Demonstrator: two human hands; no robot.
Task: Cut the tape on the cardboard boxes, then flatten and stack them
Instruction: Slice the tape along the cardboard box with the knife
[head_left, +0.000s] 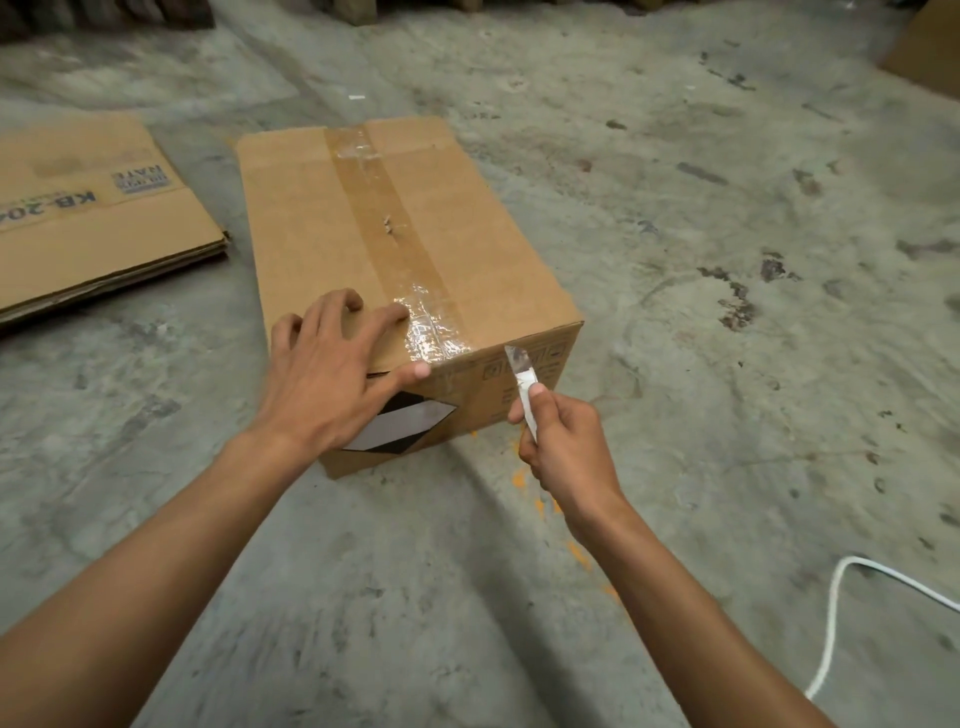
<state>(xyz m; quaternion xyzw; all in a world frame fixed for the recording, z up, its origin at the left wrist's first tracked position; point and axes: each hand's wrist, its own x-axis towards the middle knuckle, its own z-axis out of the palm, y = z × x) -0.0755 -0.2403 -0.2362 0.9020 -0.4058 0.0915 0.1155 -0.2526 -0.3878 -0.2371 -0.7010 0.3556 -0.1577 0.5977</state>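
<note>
A closed cardboard box (311, 208) stands on the concrete floor, sealed along its top by a strip of brown tape (382, 218) that wrinkles and shines at the near edge. My left hand (332, 374) rests spread on the near top corner of the box, fingers straight, thumb at the edge. My right hand (563, 441) grips a white utility knife (524, 384). Its blade points up at the box's near top edge, just right of the tape.
A stack of flattened cardboard boxes (98, 218) lies on the floor to the left. A white cord (836, 613) curls at the lower right. Another piece of cardboard (930, 47) sits at the far right. Wooden pallets edge the top of the view.
</note>
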